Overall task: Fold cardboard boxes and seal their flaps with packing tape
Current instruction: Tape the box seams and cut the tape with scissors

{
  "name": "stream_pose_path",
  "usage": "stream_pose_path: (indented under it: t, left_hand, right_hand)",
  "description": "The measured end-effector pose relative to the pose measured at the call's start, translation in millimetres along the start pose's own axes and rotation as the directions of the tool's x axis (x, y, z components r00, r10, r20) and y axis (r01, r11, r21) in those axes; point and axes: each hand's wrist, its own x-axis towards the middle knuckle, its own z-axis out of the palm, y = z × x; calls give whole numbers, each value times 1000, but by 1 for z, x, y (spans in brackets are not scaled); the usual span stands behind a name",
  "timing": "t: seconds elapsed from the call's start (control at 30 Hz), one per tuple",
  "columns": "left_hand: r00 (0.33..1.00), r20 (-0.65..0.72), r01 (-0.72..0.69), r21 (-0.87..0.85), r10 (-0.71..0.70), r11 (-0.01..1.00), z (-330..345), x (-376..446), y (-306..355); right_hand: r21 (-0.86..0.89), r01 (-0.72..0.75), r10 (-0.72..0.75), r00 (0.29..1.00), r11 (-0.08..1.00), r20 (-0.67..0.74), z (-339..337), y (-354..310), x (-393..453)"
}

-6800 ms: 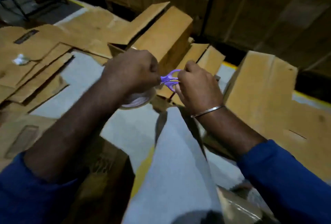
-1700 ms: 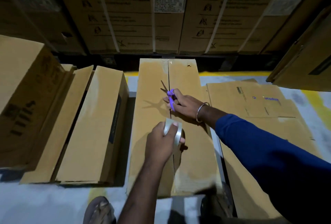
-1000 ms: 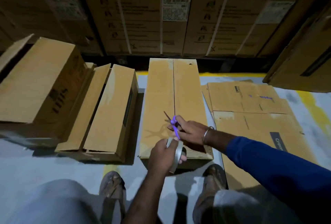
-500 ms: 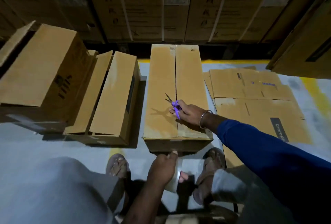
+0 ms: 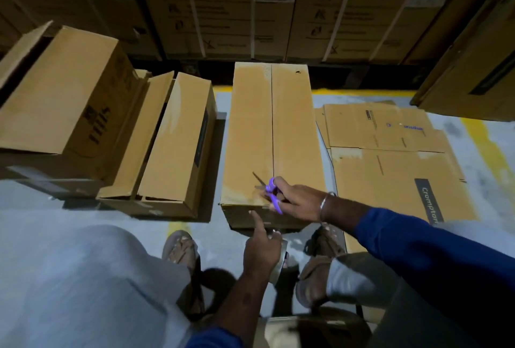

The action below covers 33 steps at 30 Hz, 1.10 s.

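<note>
A long closed cardboard box (image 5: 250, 124) lies on the floor in front of me, its two top flaps meeting along a centre seam. My right hand (image 5: 298, 200) rests on the box's near end and grips purple-handled scissors (image 5: 271, 193), blades pointing left over the seam. My left hand (image 5: 262, 253) holds a roll of clear packing tape (image 5: 280, 262) below the box's near end face, with its forefinger stretched up to the top edge of that face.
Folded boxes (image 5: 172, 147) and a bigger box (image 5: 61, 91) lie at the left. Flattened cartons (image 5: 390, 158) cover the floor at the right. Strapped stacked cartons (image 5: 250, 7) form a wall behind. My sandalled feet (image 5: 181, 247) stand near the box.
My left hand ran the tape roll along the seam toward me and down over the near end. It now sits closer to the end face, forefinger raised. The right hand slid nearer too.
</note>
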Motion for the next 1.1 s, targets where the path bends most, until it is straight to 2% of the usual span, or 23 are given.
stream_pose_path:
  t: [0.17, 0.27, 0.37, 0.47, 0.6, 0.7, 0.8, 1.0, 1.07, 1.1]
  left_hand:
    - [1000, -10, -29, -193, 28, 981, -1, 2, 12]
    - [998, -62, -43, -192, 31, 980, -4, 18, 16]
    - [998, -52, -47, -239, 36, 970, -6, 33, 16]
    - [999, -33, -49, -211, 43, 976, -10, 37, 6]
    - [996, -84, 27, -24, -29, 999, -15, 37, -19]
    - [990, -87, 109, -46, -113, 993, -8, 46, -33]
    - [990, -81, 109, -112, -118, 988, 2, 59, -44]
    - [990, -3, 133, -372, -144, 919, -16, 36, -27]
    - [989, -6, 135, -375, -148, 917, -17, 33, -26]
    - [989, -8, 136, -373, -150, 918, -17, 35, -26]
  right_hand:
    - [-1, 3, -3, 1000, 1000, -29, 18, -1, -22]
    - [25, 20, -17, 995, 999, -100, 17, -3, -18]
    - [59, 1, 8, 989, 998, -148, 14, 0, -9]
    - [27, -17, 20, 989, 1000, -149, 15, 3, -4]
    - [-9, -26, 24, 986, 1000, -164, 21, 11, 0]
    - [-6, -35, 34, 986, 999, -166, 23, 10, 3]
    - [-2, -65, 63, 980, 998, -189, 22, 5, 3]
    - [218, -88, 141, 961, 972, -238, 6, -2, 1]
    - [274, -102, 172, 955, 956, -242, -15, -5, -7]
    - [301, -144, 208, 959, 943, -195, -27, -8, -14]
